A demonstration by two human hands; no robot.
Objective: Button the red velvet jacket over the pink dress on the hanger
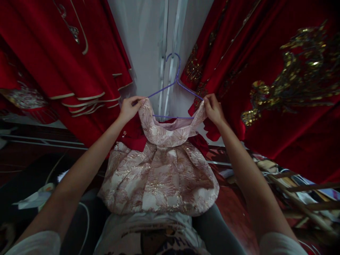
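Note:
A small pink and gold brocade dress hangs in front of me on a purple wire hanger. My left hand is closed in a pinch on the dress's left shoulder strap, right at the hanger's left arm. My right hand is closed on the right shoulder strap at the hanger's right arm. The skirt spreads wide below, over my lap. The hanger's hook points up toward a white wall.
Red velvet garments with gold trim hang on the left, and red ones with gold embroidery on the right. A wooden rack with papers lies low at right. Dark clutter and a white object lie low at left.

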